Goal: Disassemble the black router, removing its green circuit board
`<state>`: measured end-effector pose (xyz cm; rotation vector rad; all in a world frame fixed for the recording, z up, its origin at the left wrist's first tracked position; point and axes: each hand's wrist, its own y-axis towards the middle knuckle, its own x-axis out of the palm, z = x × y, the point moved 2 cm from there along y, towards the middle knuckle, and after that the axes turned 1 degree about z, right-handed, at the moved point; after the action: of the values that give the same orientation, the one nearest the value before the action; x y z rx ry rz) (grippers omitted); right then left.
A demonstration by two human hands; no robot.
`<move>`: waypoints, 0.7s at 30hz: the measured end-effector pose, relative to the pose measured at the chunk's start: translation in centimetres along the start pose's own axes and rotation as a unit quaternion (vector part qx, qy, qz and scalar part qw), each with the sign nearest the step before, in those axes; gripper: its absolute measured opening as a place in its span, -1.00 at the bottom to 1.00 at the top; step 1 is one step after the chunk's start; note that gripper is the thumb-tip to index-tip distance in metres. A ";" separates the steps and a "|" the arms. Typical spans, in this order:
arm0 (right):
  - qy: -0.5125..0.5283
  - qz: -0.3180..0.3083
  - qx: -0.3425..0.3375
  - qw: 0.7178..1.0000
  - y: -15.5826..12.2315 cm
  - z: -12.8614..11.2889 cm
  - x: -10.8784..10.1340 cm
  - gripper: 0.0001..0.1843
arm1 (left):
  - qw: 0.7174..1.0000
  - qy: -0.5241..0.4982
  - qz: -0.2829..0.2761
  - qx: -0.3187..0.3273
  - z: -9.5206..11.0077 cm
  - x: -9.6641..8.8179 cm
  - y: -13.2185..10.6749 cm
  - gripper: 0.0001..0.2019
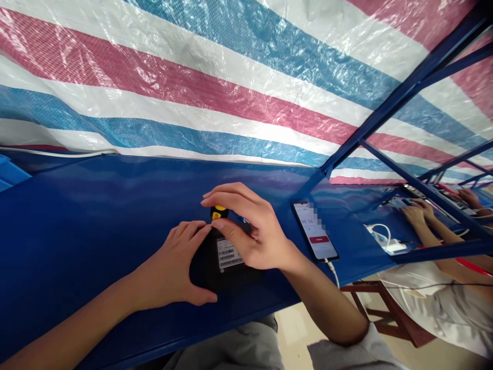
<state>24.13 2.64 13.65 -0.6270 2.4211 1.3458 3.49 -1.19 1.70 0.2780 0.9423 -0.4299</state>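
Note:
A flat black device (pixel 210 280) with a white barcode label (pixel 228 253) lies on the blue tabletop in front of me. My left hand (pixel 175 270) grips its left side, thumb along the near edge and fingertips at the far corner. Above the far edge, the thumb and fingers of my right hand (pixel 248 226) close around a yellow-and-black screwdriver (pixel 219 212). Its tip is hidden from view. A thin bluish piece (pixel 243 219) shows behind the right thumb, too small to make out. The right hand covers part of the device and its label.
On the right a phone (pixel 316 231) showing a timer lies plugged into a white cable (pixel 333 272). Blue frame bars (pixel 385 110) rise beyond it. Another person's hands (pixel 418 213) work farther right, above a wooden stool (pixel 400 318). A striped plastic sheet (pixel 192 92) hangs behind the table.

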 end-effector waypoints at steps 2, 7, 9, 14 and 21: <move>-0.005 0.008 -0.023 1.000 0.1 -0.1 -0.1 -0.71 | 1.000 0.003 -0.006 0.005 -0.2 0.0 0.0 0.17; -0.067 0.038 -0.049 0.996 0.3 -0.4 0.1 -0.75 | 1.000 0.001 0.005 -0.002 0.5 -0.3 0.0 0.08; -0.101 0.046 -0.047 0.993 0.3 -0.4 0.2 -0.89 | 1.000 -0.004 0.023 -0.009 1.1 -0.4 0.0 0.02; -0.097 0.018 -0.010 0.995 -0.1 0.1 0.7 -0.89 | 0.998 -0.021 0.051 -0.022 1.7 -0.4 -0.3 -0.06; -0.016 -0.005 0.010 1.000 -0.3 0.2 0.7 -0.63 | 1.000 -0.013 -0.002 -0.002 0.2 -0.2 0.0 0.16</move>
<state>23.71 2.47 13.00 -0.6073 2.3995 1.3161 3.52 -1.24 2.02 0.2665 0.9177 -0.4337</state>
